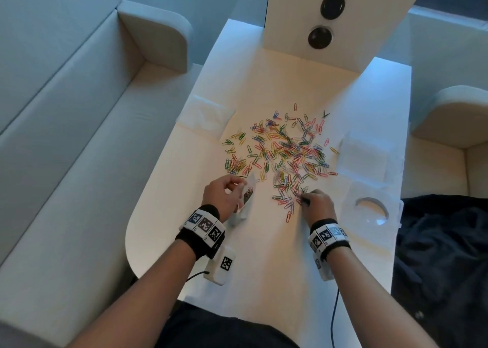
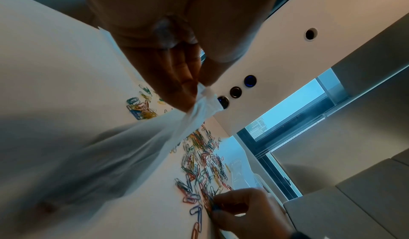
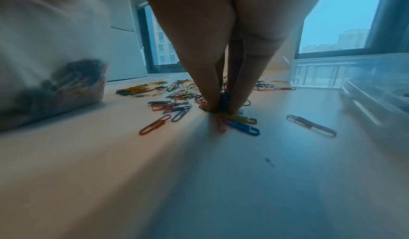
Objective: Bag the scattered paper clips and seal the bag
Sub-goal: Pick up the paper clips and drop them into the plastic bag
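Paper clips (image 1: 282, 152) spread on worktop (image 1: 264, 255); a few are pinched by right hand (image 1: 318, 205) fingers (image 3: 208, 78); bag (image 1: 244, 202) rim is gripped by left hand (image 1: 223, 193).

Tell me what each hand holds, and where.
Left hand pinches the clear bag by its top edge. Right hand pinches a small bunch of paper clips between its fingertips.

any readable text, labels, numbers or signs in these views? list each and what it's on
No readable words, brands or numbers in any view.
Left wristband: black-and-white square marker patterns, no letters.
Left wrist camera housing: one more marker pattern.
Right wristband: marker patterns, partly blurred.
Bag, paper clips: no print visible.
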Demonstrator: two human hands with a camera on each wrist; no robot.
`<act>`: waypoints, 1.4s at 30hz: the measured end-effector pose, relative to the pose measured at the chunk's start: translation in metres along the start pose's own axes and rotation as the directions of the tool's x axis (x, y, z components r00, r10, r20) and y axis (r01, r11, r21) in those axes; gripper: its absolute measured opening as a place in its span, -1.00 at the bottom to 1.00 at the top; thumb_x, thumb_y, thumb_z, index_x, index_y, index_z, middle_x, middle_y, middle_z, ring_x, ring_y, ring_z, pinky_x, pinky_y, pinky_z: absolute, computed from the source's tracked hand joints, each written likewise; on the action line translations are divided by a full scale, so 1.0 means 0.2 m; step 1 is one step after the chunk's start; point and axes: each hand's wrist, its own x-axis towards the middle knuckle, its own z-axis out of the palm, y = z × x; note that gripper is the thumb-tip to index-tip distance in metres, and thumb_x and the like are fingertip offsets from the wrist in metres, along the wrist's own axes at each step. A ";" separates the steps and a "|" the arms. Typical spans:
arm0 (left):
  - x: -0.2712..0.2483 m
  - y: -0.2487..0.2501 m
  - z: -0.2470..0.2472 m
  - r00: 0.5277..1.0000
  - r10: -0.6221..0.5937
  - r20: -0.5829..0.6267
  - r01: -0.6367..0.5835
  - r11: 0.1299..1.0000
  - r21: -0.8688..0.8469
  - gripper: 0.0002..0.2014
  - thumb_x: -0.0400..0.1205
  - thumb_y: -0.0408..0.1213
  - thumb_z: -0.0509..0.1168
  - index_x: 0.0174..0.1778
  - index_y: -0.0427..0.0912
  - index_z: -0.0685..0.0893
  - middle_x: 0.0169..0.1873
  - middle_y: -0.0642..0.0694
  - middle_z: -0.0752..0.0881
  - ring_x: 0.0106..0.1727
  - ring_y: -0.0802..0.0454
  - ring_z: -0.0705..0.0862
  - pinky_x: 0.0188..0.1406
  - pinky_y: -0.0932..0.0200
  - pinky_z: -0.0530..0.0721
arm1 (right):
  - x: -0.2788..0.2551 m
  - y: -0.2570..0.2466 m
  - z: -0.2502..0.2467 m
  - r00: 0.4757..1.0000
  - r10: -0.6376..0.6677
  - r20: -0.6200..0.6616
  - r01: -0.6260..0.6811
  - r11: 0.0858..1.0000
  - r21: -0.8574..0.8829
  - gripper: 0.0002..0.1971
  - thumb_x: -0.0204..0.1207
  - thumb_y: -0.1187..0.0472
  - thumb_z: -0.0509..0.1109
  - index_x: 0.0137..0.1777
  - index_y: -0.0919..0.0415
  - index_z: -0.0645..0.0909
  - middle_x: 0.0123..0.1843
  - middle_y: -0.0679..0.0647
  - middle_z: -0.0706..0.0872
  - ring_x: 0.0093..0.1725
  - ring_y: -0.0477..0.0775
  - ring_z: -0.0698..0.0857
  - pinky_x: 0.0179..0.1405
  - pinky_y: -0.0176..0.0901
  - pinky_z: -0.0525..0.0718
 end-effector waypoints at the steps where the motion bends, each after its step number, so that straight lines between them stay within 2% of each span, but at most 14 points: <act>1: -0.01 0.00 0.02 1.000 -0.015 0.004 0.015 1.000 -0.015 -0.91 0.66 -0.31 0.34 -0.03 -0.15 0.77 -0.41 -0.02 0.71 -0.46 0.00 0.69 -0.32 -0.01 0.82 | 0.00 0.00 -0.03 0.999 0.044 -0.012 -0.044 0.997 0.059 -0.85 0.54 0.24 0.47 0.03 0.24 0.82 -0.10 0.19 0.81 -0.14 0.19 0.73 0.02 -0.14 0.69; 3: -0.02 0.00 0.06 0.999 -0.039 0.022 0.040 0.999 -0.033 -0.91 0.66 -0.32 0.35 -0.02 -0.19 0.76 -0.38 -0.07 0.72 -0.47 0.00 0.68 -0.34 -0.02 0.82 | -0.01 0.02 -0.07 0.971 0.237 -0.007 -0.226 0.934 0.276 -0.83 0.47 0.23 0.54 0.03 0.22 0.83 -0.08 0.14 0.84 -0.11 0.08 0.76 0.04 -0.29 0.65; 4: -0.02 0.00 0.09 0.998 -0.047 0.039 0.048 0.998 -0.042 -0.92 0.66 -0.31 0.36 -0.03 -0.19 0.76 -0.35 -0.11 0.73 -0.49 0.01 0.69 -0.36 -0.02 0.83 | -0.02 0.03 -0.09 0.930 0.363 0.052 -0.349 0.832 0.431 -0.82 0.44 0.25 0.57 0.04 0.21 0.83 -0.08 0.12 0.84 -0.13 0.03 0.77 -0.03 -0.35 0.65; 6: -0.03 -0.01 0.15 0.995 -0.072 0.076 0.076 0.996 -0.053 -0.93 0.65 -0.28 0.37 -0.05 -0.17 0.75 -0.31 -0.18 0.75 -0.52 -0.01 0.71 -0.38 0.02 0.82 | -0.05 0.07 -0.10 0.825 0.485 0.290 -0.520 0.449 0.726 -0.77 0.41 0.34 0.58 0.08 0.27 0.80 -0.05 0.17 0.84 -0.11 0.04 0.82 -0.05 -0.32 0.74; 9: -0.05 -0.02 0.23 0.986 -0.124 0.113 0.131 0.990 -0.053 -0.94 0.65 -0.28 0.37 -0.07 -0.15 0.74 -0.33 -0.13 0.75 -0.50 -0.07 0.77 -0.40 0.06 0.81 | -0.10 0.06 -0.13 0.788 0.386 0.479 -0.487 -0.084 0.869 -0.73 0.49 0.51 0.43 0.18 0.47 0.68 0.07 0.36 0.79 0.03 0.17 0.81 0.06 -0.10 0.79; 12: -0.06 -0.02 0.29 0.979 -0.151 0.133 0.160 0.985 -0.057 -0.95 0.66 -0.31 0.35 -0.09 -0.16 0.72 -0.34 -0.13 0.74 -0.50 -0.08 0.76 -0.43 0.08 0.81 | -0.13 -0.04 -0.20 0.825 0.226 0.518 -0.457 -0.272 0.847 -0.75 0.54 0.52 0.34 0.20 0.50 0.64 0.08 0.34 0.78 0.03 0.15 0.81 0.02 -0.16 0.80; 16: -0.07 -0.01 0.34 0.983 -0.135 0.128 0.142 0.989 -0.048 -0.96 0.67 -0.33 0.34 -0.06 -0.16 0.71 -0.29 -0.18 0.75 -0.48 -0.07 0.75 -0.38 0.06 0.83 | -0.20 -0.24 -0.23 0.860 0.069 0.506 -0.500 -0.090 0.861 -0.79 0.52 0.52 0.37 0.14 0.50 0.67 -0.05 0.29 0.82 -0.08 0.10 0.83 -0.07 -0.21 0.80; 21: -0.07 -0.01 0.35 0.983 -0.137 0.124 0.145 0.987 -0.064 -0.93 0.66 -0.39 0.32 -0.04 -0.28 0.70 -0.27 -0.20 0.77 -0.40 -0.16 0.81 -0.38 0.05 0.83 | -0.19 -0.30 -0.12 0.903 0.232 0.362 -0.426 0.588 0.687 -0.87 0.41 0.35 0.57 -0.04 0.31 0.81 -0.18 0.25 0.85 -0.18 0.12 0.85 -0.09 -0.05 0.82; 23: -0.08 -0.02 0.35 0.981 -0.130 0.142 0.141 0.987 -0.074 -0.92 0.67 -0.40 0.30 -0.01 -0.31 0.69 -0.28 -0.21 0.75 -0.39 -0.18 0.80 -0.37 0.03 0.83 | -0.17 -0.32 -0.12 0.918 0.242 0.315 -0.385 0.737 0.556 -0.89 0.46 0.32 0.49 -0.06 0.23 0.82 -0.23 0.14 0.85 -0.18 0.07 0.85 0.00 0.00 0.81; 27: -0.08 -0.01 0.35 0.979 -0.126 0.158 0.140 0.987 -0.081 -0.91 0.68 -0.40 0.29 0.02 -0.34 0.67 -0.32 -0.19 0.71 -0.43 -0.13 0.75 -0.40 0.08 0.82 | -0.17 -0.39 -0.14 0.907 0.221 0.359 -0.386 0.776 0.499 -0.70 0.54 0.53 0.24 0.09 0.34 0.77 -0.07 0.22 0.81 -0.12 0.13 0.82 0.01 -0.06 0.80; 33: -0.08 -0.03 0.35 0.977 -0.123 0.175 0.136 0.988 -0.067 -0.92 0.67 -0.40 0.31 0.00 -0.32 0.68 -0.28 -0.19 0.73 -0.48 -0.06 0.75 -0.39 0.07 0.82 | -0.20 -0.42 -0.15 0.959 0.120 0.258 -0.192 0.942 0.277 -0.89 0.47 0.36 0.47 -0.10 0.25 0.84 -0.16 0.11 0.83 -0.22 -0.02 0.73 -0.16 -0.25 0.68; 37: -0.08 -0.04 0.34 0.978 -0.120 0.168 0.134 0.988 -0.075 -0.92 0.68 -0.38 0.30 0.00 -0.29 0.69 -0.26 -0.18 0.74 -0.41 -0.13 0.80 -0.35 -0.01 0.84 | -0.18 -0.40 -0.21 0.927 0.010 0.375 -0.121 0.954 0.274 -0.71 0.51 0.49 0.31 -0.06 0.22 0.84 -0.07 0.09 0.83 -0.15 0.01 0.78 -0.11 -0.20 0.77; 40: -0.07 -0.05 0.31 0.984 -0.106 0.144 0.115 0.992 -0.059 -0.92 0.68 -0.38 0.30 -0.03 -0.25 0.70 -0.29 -0.15 0.72 -0.44 -0.12 0.79 -0.35 0.00 0.84 | -0.11 -0.29 -0.30 0.945 0.077 0.317 -0.210 0.886 0.414 -0.65 0.51 0.51 0.26 -0.02 0.15 0.82 0.00 0.12 0.83 -0.14 0.02 0.81 -0.33 -0.32 0.75; 42: -0.06 -0.06 0.29 0.985 -0.108 0.135 0.116 0.992 -0.054 -0.92 0.68 -0.37 0.30 -0.02 -0.23 0.71 -0.26 -0.16 0.73 -0.44 -0.11 0.78 -0.36 0.03 0.83 | -0.04 -0.18 -0.33 0.967 0.145 0.212 -0.202 0.938 0.282 -0.62 0.53 0.45 0.29 0.22 0.09 0.74 0.25 0.11 0.74 0.06 0.05 0.77 -0.12 -0.35 0.70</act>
